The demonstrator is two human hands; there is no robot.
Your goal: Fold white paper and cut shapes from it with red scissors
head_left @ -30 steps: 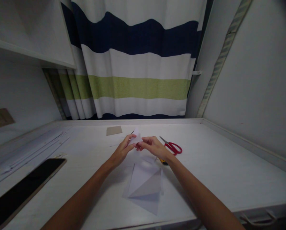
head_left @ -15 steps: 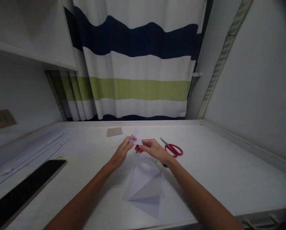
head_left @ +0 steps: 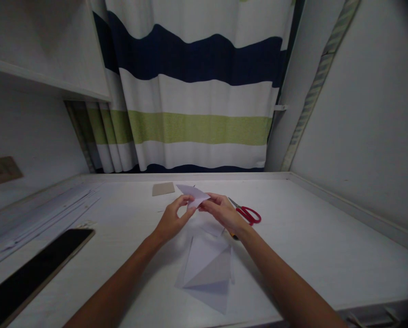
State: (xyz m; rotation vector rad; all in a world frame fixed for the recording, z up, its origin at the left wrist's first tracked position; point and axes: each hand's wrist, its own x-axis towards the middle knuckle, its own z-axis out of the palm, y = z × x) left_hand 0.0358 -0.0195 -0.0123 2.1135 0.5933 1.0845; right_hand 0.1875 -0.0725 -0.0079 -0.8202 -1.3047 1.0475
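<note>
A small folded piece of white paper (head_left: 197, 195) is held up above the desk between both hands. My left hand (head_left: 175, 214) pinches its left side, thumb below and fingers on top. At its right corner, the fingers of my right hand (head_left: 221, 210) are closed on the paper; their tips are partly hidden. Nearer to me lie several overlapping sheets of folded white paper (head_left: 206, 262) on the desk. Red-handled scissors (head_left: 250, 214) rest just right of my right hand. A yellow and black object (head_left: 234, 235) shows partly beside my right wrist.
The white desk (head_left: 313, 246) runs back to a striped curtain (head_left: 197, 127). A grey-brown card (head_left: 163, 189) lies behind my left hand. At the left is a long dark flat object (head_left: 43, 273), with clear strips or sheets (head_left: 53, 214) beyond it. A wall (head_left: 371, 136) bounds the right side.
The small paper has turned and tilted, its point now aimed to the far left and more of its surface showing. My right hand has shifted slightly, its fingers now closer together on the paper.
</note>
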